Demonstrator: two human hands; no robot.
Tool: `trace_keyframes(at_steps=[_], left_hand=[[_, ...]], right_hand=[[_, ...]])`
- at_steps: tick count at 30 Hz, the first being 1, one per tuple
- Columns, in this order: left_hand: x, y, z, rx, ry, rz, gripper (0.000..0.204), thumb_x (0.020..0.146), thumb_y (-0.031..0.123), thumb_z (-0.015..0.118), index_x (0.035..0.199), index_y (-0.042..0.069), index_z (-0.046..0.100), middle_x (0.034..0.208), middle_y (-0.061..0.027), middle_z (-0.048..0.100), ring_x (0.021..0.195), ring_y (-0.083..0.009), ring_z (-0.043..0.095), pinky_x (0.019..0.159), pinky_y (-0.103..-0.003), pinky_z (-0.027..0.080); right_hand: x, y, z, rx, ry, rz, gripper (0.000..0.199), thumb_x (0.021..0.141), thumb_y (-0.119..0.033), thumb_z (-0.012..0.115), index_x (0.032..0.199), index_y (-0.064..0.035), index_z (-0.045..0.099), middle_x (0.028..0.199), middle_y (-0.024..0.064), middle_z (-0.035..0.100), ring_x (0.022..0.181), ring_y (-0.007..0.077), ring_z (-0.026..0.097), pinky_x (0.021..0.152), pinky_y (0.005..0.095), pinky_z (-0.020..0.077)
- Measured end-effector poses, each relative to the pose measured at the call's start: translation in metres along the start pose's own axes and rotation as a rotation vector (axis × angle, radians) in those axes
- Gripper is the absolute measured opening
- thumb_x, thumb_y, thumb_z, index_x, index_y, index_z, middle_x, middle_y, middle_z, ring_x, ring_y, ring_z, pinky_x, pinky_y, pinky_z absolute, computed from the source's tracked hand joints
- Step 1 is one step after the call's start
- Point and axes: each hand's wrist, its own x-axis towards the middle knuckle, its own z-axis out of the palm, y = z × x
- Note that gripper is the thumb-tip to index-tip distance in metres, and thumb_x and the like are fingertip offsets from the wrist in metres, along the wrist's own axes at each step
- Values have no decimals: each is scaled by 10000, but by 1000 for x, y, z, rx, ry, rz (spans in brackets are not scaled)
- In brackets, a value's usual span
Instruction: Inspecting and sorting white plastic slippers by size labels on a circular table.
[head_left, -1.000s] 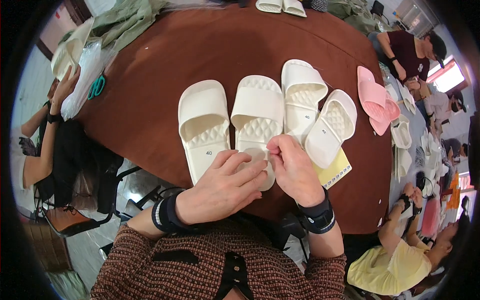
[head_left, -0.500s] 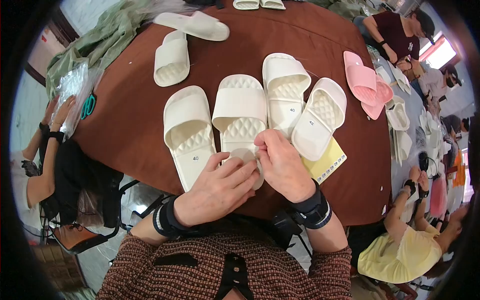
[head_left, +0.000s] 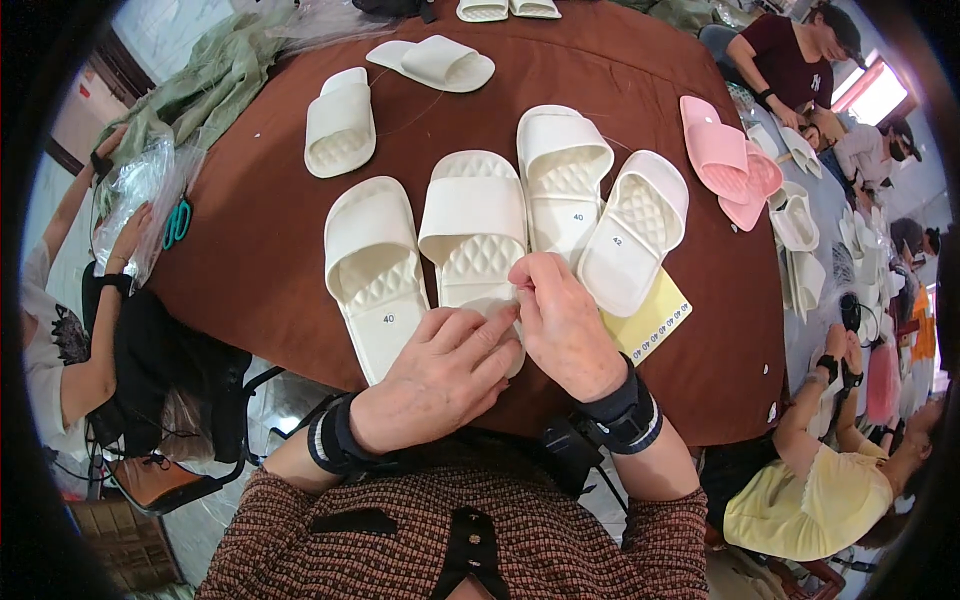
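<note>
My left hand [head_left: 440, 375] lies with fingers stretched across the heel of a white slide slipper [head_left: 472, 225], covering part of its footbed. My right hand [head_left: 565, 325] is closed in a pinch at that heel's right edge; what it holds, if anything, is too small to make out. To the left lies another white slipper [head_left: 372, 235] with a small printed sticker on its insole. Two more marked white slippers, one long [head_left: 565, 160] and one shorter [head_left: 640, 215], lie to the right, the shorter overlapping the other. A yellow sticker sheet [head_left: 655, 310] shows partly beneath them.
Farther back on the brown-covered table [head_left: 250, 240] lie two white slippers [head_left: 340, 135] and a pink pair [head_left: 722, 160]. Teal scissors [head_left: 177, 224] and clear plastic bags [head_left: 145, 200] are at the left edge, by a co-worker's arm. Several people work along the right.
The farthest loose white slipper has shifted right and turned. The co-worker's hands at the left have moved apart over the plastic. My hands stay at the same slipper heel.
</note>
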Motion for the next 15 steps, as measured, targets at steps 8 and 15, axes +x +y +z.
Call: trace_keyframes(at_steps=[8,15], left_hand=[[2,3,-1,63,-5,26,507,728,168,747,1186,26,584,1337,-142,548,1064,-257,550,975,-441,421],[2,4,-4,107,9,6,494,713,171,751,1157,37,582,1311,-132,557,1030,-237,543,978,-420,416]], right_hand=[[-1,-1,-1,0,4,-2,224,850,65,506,1066,5,497,1019,241,567,939,449,578,806,492,482],[-2,0,0,-7,16,-26,238,848,69,511,1075,0,498,1024,236,570,926,444,588,790,488,492]])
